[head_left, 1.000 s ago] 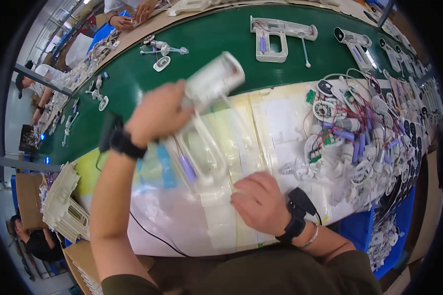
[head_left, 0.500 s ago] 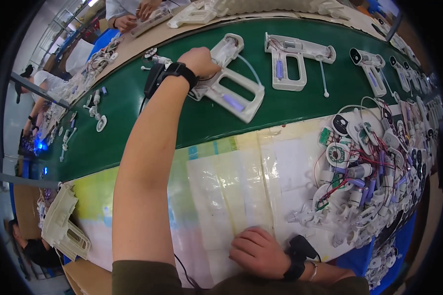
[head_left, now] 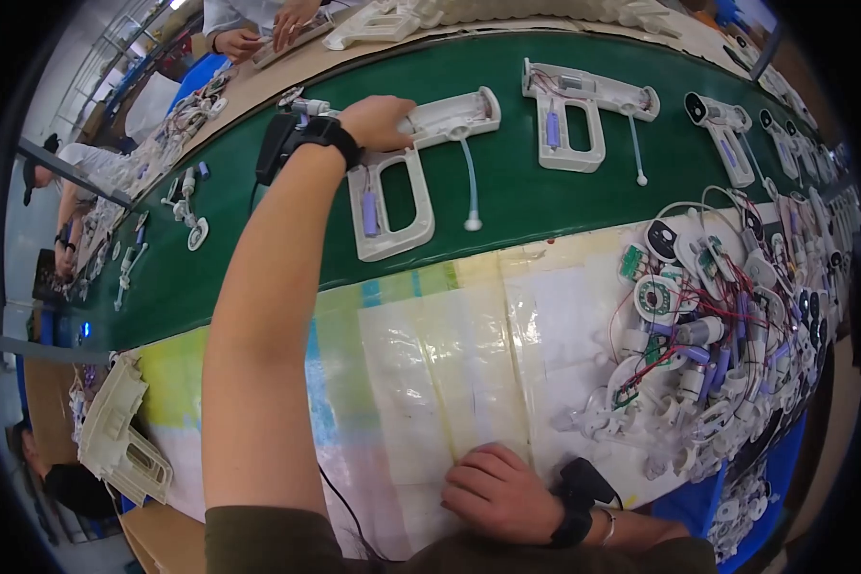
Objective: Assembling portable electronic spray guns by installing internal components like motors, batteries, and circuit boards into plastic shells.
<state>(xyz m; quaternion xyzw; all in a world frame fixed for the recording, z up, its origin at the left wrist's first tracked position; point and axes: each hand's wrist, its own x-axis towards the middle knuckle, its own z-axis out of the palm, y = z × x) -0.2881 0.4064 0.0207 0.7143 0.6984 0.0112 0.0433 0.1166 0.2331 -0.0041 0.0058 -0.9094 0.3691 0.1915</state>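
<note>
My left hand (head_left: pixel 378 122) reaches over the green surface and grips a white gun-shaped plastic housing half (head_left: pixel 454 117) by its rear end. Its fingers are closed and hide that part. In the looped handle sits a purple cylinder, and a thin pale tube (head_left: pixel 471 187) with a white ball end hangs from the barrel. My right hand (head_left: pixel 502 493) rests on the paper-covered tabletop (head_left: pixel 450 383) near my body, fingers curled together, with nothing showing in them. To the right of the held piece lies a similar housing half (head_left: pixel 584 91) with wires and a purple cylinder inside.
More housings (head_left: pixel 722 134) line the green surface (head_left: pixel 507 191) farther right. A heap of wired parts (head_left: pixel 698 335) covers the table's right side. An off-white housing (head_left: pixel 120 430) stands at the left edge. Loose small parts (head_left: pixel 189 206) lie at left. A co-worker's hands (head_left: pixel 263 33) work across the table.
The held housing has turned, so its handle now points toward me and its barrel lies more level. My left hand has shifted slightly left. My right hand has stayed nearly still.
</note>
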